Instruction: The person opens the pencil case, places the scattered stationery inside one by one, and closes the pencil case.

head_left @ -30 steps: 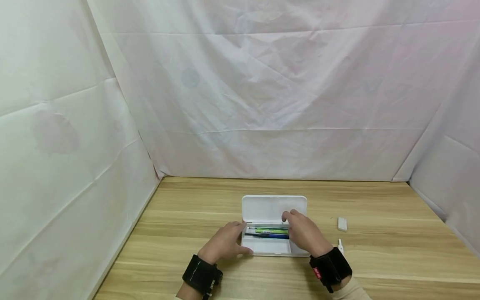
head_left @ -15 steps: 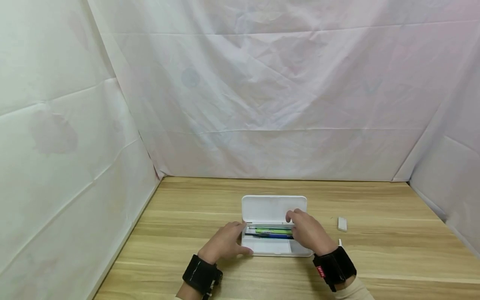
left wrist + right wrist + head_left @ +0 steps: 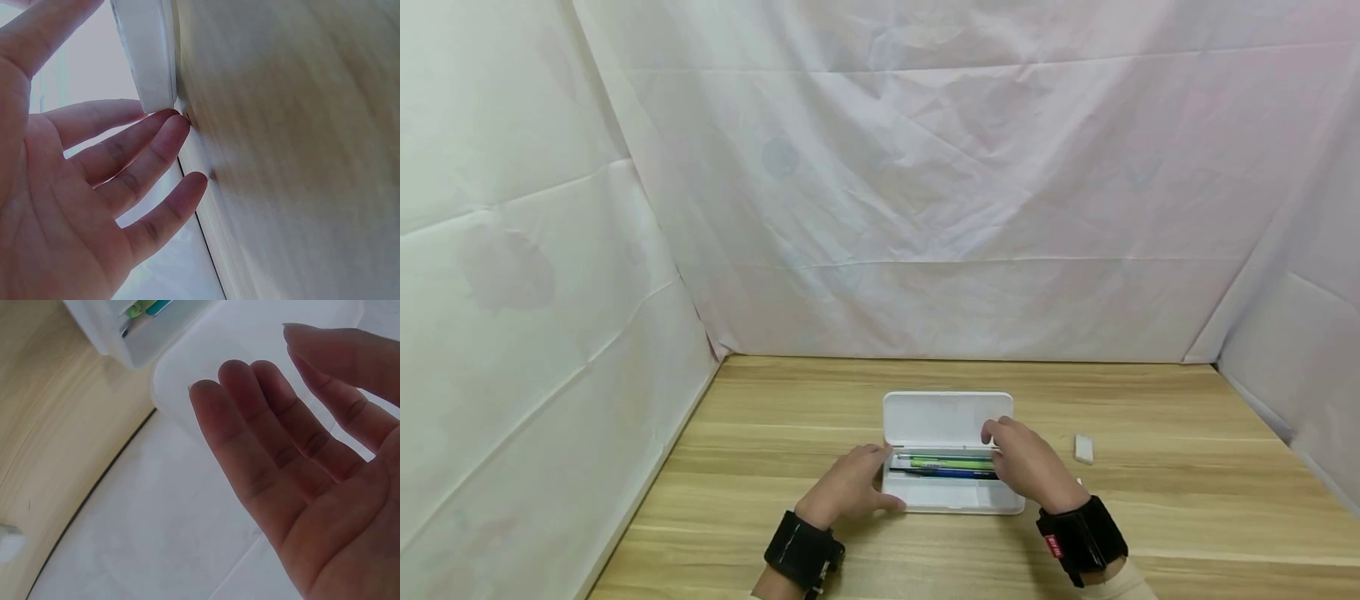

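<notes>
A white pencil case [image 3: 925, 497] lies on the table with its lid [image 3: 947, 418] tipped back. In its rear compartment lie a green pen [image 3: 940, 462] and a dark blue pen [image 3: 943, 473] among other slim items. My left hand [image 3: 847, 483] rests on the case's left end, thumb at the front corner and forefinger by the back corner. In the left wrist view its fingers [image 3: 159, 147] are spread, their tips by the white wall. My right hand [image 3: 1030, 462] hovers over the right end of the case, hiding the pens' right ends. In the right wrist view its fingers [image 3: 250, 450] hold nothing.
A small white eraser-like block [image 3: 1083, 448] lies on the wooden table [image 3: 1187, 467] right of the case. Close to the right wrist, the tip of a white item [image 3: 1079, 481] shows, mostly covered by the arm. White cloth [image 3: 925, 208] hangs behind and at both sides.
My right hand has shifted a little to the right, uncovering more of the pens and the right front compartment. Its wrist now hides most of the slim white item. The left hand stays put.
</notes>
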Tool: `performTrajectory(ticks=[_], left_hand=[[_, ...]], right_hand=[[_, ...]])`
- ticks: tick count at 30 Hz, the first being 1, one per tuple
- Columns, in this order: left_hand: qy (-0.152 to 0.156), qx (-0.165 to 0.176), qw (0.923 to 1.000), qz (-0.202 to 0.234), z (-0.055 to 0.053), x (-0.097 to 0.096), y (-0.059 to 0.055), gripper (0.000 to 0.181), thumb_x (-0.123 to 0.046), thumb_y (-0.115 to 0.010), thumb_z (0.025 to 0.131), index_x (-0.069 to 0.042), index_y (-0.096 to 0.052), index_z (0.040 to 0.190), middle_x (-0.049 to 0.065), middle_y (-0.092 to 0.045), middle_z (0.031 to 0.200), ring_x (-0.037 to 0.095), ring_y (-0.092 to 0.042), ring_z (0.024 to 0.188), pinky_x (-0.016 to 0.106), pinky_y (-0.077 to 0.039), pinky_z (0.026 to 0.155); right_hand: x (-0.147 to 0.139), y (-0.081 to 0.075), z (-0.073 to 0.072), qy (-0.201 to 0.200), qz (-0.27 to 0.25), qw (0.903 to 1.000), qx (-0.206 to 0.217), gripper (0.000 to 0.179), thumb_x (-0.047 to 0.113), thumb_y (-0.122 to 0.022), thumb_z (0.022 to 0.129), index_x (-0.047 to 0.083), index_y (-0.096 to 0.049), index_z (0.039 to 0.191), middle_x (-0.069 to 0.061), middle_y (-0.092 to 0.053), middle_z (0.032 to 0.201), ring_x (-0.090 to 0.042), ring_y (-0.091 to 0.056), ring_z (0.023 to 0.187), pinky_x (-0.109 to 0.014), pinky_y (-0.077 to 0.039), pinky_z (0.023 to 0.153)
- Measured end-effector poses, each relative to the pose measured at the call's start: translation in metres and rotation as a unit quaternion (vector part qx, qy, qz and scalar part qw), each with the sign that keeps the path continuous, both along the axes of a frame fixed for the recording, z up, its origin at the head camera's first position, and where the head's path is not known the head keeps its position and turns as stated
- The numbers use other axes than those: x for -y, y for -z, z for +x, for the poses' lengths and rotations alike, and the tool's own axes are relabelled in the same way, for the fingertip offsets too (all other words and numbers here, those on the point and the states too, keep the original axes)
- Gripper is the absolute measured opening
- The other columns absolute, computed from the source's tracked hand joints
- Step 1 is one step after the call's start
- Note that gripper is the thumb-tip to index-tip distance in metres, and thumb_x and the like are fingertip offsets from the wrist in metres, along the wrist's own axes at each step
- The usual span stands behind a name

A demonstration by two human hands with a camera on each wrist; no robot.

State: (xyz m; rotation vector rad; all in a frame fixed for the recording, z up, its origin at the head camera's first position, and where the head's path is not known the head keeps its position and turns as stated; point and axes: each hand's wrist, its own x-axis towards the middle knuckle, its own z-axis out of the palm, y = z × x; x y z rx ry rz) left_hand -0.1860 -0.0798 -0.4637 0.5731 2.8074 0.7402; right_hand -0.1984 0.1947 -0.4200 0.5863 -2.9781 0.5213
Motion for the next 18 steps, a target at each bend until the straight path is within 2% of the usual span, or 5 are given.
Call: performTrajectory(ticks=[9,15,18], left_hand=[[0.002,0.004,1.0000,0.008,0.002,0.001,-0.002,0.090,-0.044,-0.084,0.075,-0.005,-0.046,0.147,0.015,-0.053,0.143,0.032,-0.049,0.132,0.048,-0.044,0.109],[0.003,0.005,1.0000,0.007,0.001,0.001,-0.002,0.091,-0.045,-0.084,0.075,-0.005,-0.045,0.148,0.016,-0.052,0.143,0.033,-0.049,0.132,0.048,-0.043,0.110],[0.005,0.006,0.9999,0.009,0.001,0.001,-0.002,0.091,-0.045,-0.084,0.076,-0.005,-0.045,0.148,0.016,-0.052,0.143,0.033,-0.048,0.132,0.049,-0.043,0.110]], right_hand=[[-0.025,0.003,0.008,0.002,0.008,0.9998,-0.016,0.023,-0.012,-0.066,0.078,0.003,-0.066,0.095,-0.007,-0.063,0.088,-0.015,-0.056,0.077,-0.030,-0.051,0.064],[-0.043,0.007,0.014,-0.002,0.006,0.9996,-0.026,0.025,-0.012,-0.066,0.074,0.003,-0.067,0.094,-0.007,-0.064,0.088,-0.017,-0.060,0.078,-0.031,-0.053,0.064],[-0.051,0.007,0.017,0.004,0.011,0.9997,-0.023,0.025,-0.011,-0.067,0.076,0.003,-0.067,0.095,-0.007,-0.064,0.089,-0.018,-0.061,0.079,-0.032,-0.053,0.065]])
